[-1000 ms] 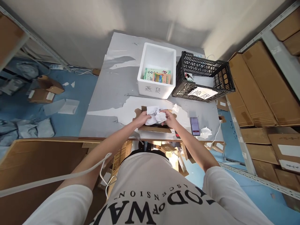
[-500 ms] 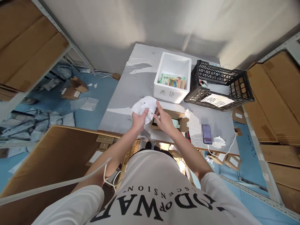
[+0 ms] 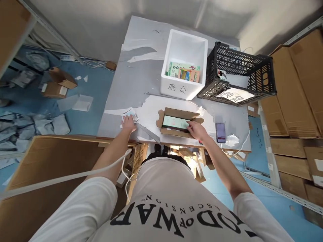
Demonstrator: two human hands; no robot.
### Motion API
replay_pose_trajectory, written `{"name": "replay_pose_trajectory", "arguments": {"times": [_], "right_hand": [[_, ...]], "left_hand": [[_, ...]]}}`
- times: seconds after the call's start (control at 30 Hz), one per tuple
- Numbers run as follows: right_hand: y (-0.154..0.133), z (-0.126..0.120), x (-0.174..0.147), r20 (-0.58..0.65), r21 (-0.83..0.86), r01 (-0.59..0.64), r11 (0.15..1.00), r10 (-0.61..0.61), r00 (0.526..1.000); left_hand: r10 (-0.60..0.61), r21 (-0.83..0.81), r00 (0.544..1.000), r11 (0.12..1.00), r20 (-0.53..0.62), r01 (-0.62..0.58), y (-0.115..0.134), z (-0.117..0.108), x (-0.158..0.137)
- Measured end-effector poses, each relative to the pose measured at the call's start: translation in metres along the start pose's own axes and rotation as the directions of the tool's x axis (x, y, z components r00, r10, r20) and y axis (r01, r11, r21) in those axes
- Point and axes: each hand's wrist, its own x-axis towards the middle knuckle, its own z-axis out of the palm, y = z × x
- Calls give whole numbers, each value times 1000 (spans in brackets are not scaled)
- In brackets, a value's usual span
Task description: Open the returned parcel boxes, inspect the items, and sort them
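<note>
As we stand at the grey worktop (image 3: 141, 77), a black plastic crate (image 3: 239, 58) with a handwritten label (image 3: 236, 95) occupies its right side, just beside a white foam box (image 3: 176, 92) containing green and orange packs (image 3: 185, 74). In front of the foam box, an open cardboard carton (image 3: 178, 112) lies near the worktop's near edge, and inside it, flat, is a pale green box (image 3: 174, 122). Our right hand (image 3: 196, 130) reaches over the carton's right end, its fingers partly curled at the green box's right end; we cannot tell whether they grip it. Well to the left, our left hand (image 3: 129, 123) covers part of a crumpled white paper (image 3: 130, 112), fingers spread loosely, their hold hidden from us. Right of the carton lies a phone (image 3: 220, 132), near a small white scrap (image 3: 232, 140).
</note>
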Motion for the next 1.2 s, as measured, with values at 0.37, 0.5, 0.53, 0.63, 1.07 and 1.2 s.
{"name": "replay_pose_trajectory", "arguments": {"times": [0.37,0.5,0.53,0.63,1.07,1.2], "right_hand": [[-56,26,92,239,-102,497,862,-464,853],[-80,55,103,186,-190,441,877,-409,894],[-83,60,103,174,-214,422,881,-390,904],[-86,64,100,164,-261,397,880,-365,916],[-63,14,62,113,-158,506,848,-493,862],[-58,8,47,123,-200,461,865,-444,887]], "left_hand": [[586,-60,704,750,-402,-658,60,-38,-67],[896,123,397,425,-201,-897,112,-24,-112],[888,164,427,453,-171,-876,121,-17,-116],[850,256,506,527,-146,-810,134,4,-116],[847,320,496,531,-191,-785,130,14,-125],[855,305,482,519,-193,-798,133,16,-121]]}}
